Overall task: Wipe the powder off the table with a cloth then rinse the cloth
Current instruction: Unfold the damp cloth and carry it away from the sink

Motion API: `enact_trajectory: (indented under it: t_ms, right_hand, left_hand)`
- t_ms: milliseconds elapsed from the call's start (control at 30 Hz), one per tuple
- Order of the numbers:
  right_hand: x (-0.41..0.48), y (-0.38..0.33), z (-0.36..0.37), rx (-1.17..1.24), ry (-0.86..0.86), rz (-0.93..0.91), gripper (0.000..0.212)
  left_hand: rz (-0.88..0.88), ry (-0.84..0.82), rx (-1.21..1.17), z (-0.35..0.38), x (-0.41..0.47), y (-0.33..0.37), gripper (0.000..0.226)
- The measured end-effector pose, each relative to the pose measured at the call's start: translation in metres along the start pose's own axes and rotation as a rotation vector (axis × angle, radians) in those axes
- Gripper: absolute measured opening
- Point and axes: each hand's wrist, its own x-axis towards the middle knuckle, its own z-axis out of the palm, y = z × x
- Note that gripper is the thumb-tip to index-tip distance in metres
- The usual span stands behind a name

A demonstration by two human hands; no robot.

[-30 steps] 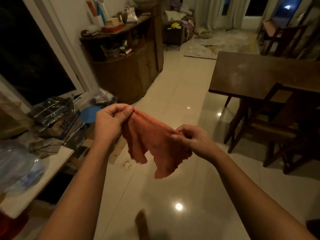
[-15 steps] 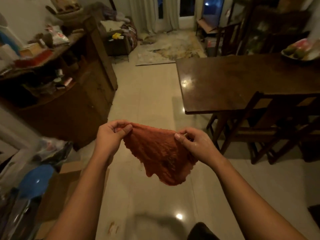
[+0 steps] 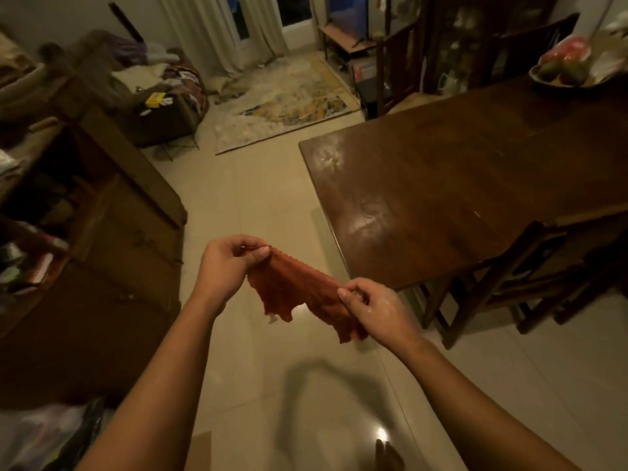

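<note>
left hand [image 3: 226, 266]: held a little higher than the other, fingers curled, thumb pressed over one top corner of the cloth, pinching it.
right hand [image 3: 377, 312]: lower and further right, thumb and fingertips pinching the opposite end of the cloth; the back of the hand faces the camera.
cloth [image 3: 299, 290]: reddish-orange with a zigzag edge, held in the air between the two hands. Its top edge slants down from the left hand to the right hand, and the rest hangs in loose folds below them, above the floor and touching no furniture.
surface [image 3: 475, 185]: dark wood, ahead and to the right of the right hand; its near-left corner shows just past that hand, apart from the cloth.
powder [image 3: 331, 156]: pale smears on the surface. One is at the far-left corner, well ahead of the hands. Another is nearer, along the left edge, mixed with glare so its outline cannot be told.
chair [image 3: 543, 266]: dark wood, right of the right hand, pushed in at the near side of the surface.
bowl [image 3: 543, 79]: holds fruit, on the far right end of the surface, well away from both hands.
cabinet [image 3: 102, 283]: brown wood, left of the left hand, its shelves cluttered.
floor [image 3: 258, 198]: pale glossy tiles under the hands, with a lamp's reflection below the right forearm.
rug [image 3: 282, 100]: patterned, far ahead of the hands.
</note>
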Motion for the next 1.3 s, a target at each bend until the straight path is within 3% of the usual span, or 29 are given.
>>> enact_trajectory:
  t_ms: [267, 433, 633, 833, 1033, 1133, 1300]
  right_hand:
    - [0.106, 0.033, 0.006, -0.078, 0.097, 0.137, 0.01]
    - [0.156, 0.066, 0.003, -0.144, 0.223, 0.345, 0.014]
    - [0.193, 0.082, -0.008, -0.146, 0.442, 0.617, 0.011]
    - [0.212, 0.102, -0.011, -0.185, 0.456, 0.816, 0.012]
    - [0.23, 0.118, -0.02, -0.279, 0.48, 0.959, 0.015]
    - [0.237, 0.116, -0.013, -0.367, 0.529, 0.976, 0.018]
    - [0.248, 0.101, 0.029, -0.484, 0.414, 0.983, 0.059]
  left_hand:
    - [0.05, -0.236, 0.143, 0.047, 0.173, -0.014, 0.009]
    - [0.098, -0.55, 0.156, 0.106, 0.276, -0.037, 0.008]
    - [0.167, -0.775, 0.2, 0.186, 0.358, -0.038, 0.004]
    - [0.393, -0.999, 0.494, 0.255, 0.398, -0.04, 0.007]
    - [0.483, -1.003, 0.8, 0.296, 0.42, -0.055, 0.006]
    - [0.683, -1.04, 1.099, 0.308, 0.424, -0.063, 0.034]
    - [0.979, -1.159, 1.374, 0.307, 0.422, -0.096, 0.071]
